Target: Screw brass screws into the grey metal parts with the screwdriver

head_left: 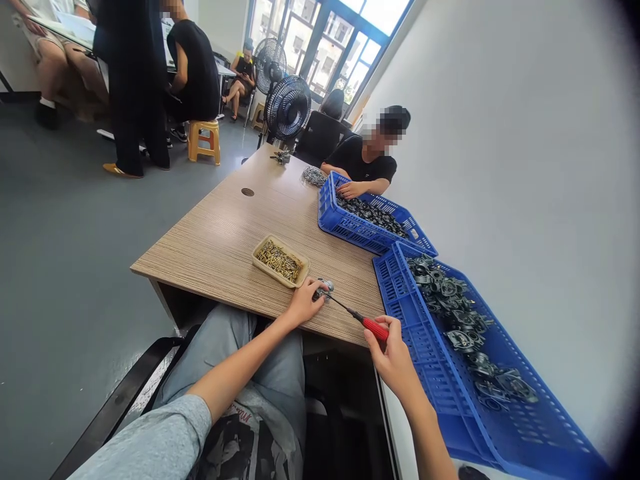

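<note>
Red-handled screwdriver (375, 328) sits clamped in the right grip (393, 357), its shaft angled at a small metal casting (324, 290) that the left grip (303, 303) closes on, apparently steadying it at the bench (225, 233) edge, with brass screws (279, 261) in a tray (256, 255) within reach at eleven o'clock.

Wood-grain worktop (215, 227) with trays and metal parts

A beige tray (271, 273) of brass screws (279, 261) sits just beside a small metal casting (324, 290); a blue plastic crate (345, 230) rests along the right edge, near a heap of metal parts (314, 176) and a metal assembly (281, 157).

A tray (270, 273) of screws (280, 261) sits on the desk (220, 227), left of a crate (415, 340) of castings (450, 320).
</note>
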Action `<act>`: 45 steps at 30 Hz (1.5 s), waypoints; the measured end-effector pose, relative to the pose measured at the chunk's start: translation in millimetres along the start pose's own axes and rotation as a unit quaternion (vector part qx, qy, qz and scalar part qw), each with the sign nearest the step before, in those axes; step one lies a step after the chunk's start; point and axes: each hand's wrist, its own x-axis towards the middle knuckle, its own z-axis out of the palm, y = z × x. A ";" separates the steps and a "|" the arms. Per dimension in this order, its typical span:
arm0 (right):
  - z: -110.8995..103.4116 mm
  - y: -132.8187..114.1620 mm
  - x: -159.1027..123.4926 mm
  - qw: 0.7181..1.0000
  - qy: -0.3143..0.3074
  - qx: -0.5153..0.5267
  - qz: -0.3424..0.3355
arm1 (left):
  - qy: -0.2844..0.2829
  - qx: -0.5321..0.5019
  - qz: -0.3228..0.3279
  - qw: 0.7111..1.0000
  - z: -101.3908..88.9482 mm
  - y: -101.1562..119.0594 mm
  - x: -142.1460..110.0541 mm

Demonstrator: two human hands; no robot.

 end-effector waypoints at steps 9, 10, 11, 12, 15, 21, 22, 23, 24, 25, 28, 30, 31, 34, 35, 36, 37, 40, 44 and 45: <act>-1.8 -2.3 -0.6 0.999 0.003 -0.042 0.023 | -0.002 0.004 0.000 1.000 0.5 -0.3 0.3; -1.5 -1.7 -0.5 1.000 0.001 -0.023 0.007 | -0.002 0.005 0.000 1.000 0.4 -0.2 0.1; -1.1 -1.0 -0.4 1.000 -0.001 -0.007 -0.007 | -0.002 0.004 0.000 1.000 0.3 0.0 0.0; -0.9 -0.6 -0.3 1.000 -0.001 0.002 -0.016 | -0.002 0.003 0.001 1.000 0.1 0.1 -0.1; -1.2 -0.7 0.0 1.000 0.005 -0.022 0.000 | 0.000 0.001 0.001 1.000 -0.1 0.3 0.1; -1.6 -1.2 -0.7 0.999 0.007 -0.046 0.026 | -0.002 0.003 -0.001 1.000 0.6 -0.4 0.2; -1.4 -0.6 -1.1 0.999 0.003 -0.030 0.013 | -0.001 0.002 -0.001 1.000 0.8 -0.5 0.2; -1.2 0.1 -1.4 1.000 0.000 -0.015 0.000 | -0.001 0.001 -0.001 1.000 0.9 -0.5 0.3; -0.9 0.7 -1.7 1.000 -0.003 -0.004 -0.010 | -0.001 0.000 0.000 1.000 0.9 -0.5 0.3; -0.8 1.1 -1.7 1.000 -0.002 -0.001 -0.014 | 0.000 -0.001 0.000 1.000 0.9 -0.5 0.3; -0.8 1.2 -0.4 0.999 0.008 -0.036 0.012 | 0.001 -0.003 0.000 1.000 0.6 -0.2 0.4; -1.1 0.8 0.7 0.997 0.017 -0.068 0.038 | -0.001 -0.001 -0.001 1.000 0.5 -0.1 0.3; -1.2 0.7 1.0 0.996 0.017 -0.073 0.043 | -0.002 0.000 -0.003 1.000 0.4 -0.2 0.2; -1.5 1.0 0.7 0.999 0.006 -0.033 0.016 | -0.002 0.000 -0.003 1.000 0.5 -0.3 0.1; -1.6 1.2 0.2 1.000 -0.001 -0.012 0.003 | -0.002 0.001 -0.003 1.000 0.5 -0.2 0.1; -1.8 1.3 -0.3 1.000 -0.006 0.004 -0.005 | -0.002 0.001 -0.004 1.000 0.5 -0.1 0.2; -2.0 1.4 -0.7 1.000 -0.009 0.011 -0.008 | -0.003 0.001 -0.005 1.000 0.3 0.2 0.3; -3.0 0.9 -1.2 1.000 -0.007 -0.022 0.018 | -0.007 0.002 -0.009 1.000 -0.4 1.4 0.5; -4.1 -0.3 -0.6 0.995 -0.001 -0.080 0.062 | -0.005 0.002 -0.006 1.000 -0.7 2.0 0.4; -4.1 -0.2 -0.4 0.995 -0.001 -0.078 0.059 | -0.003 0.002 -0.004 1.000 -0.5 1.8 0.4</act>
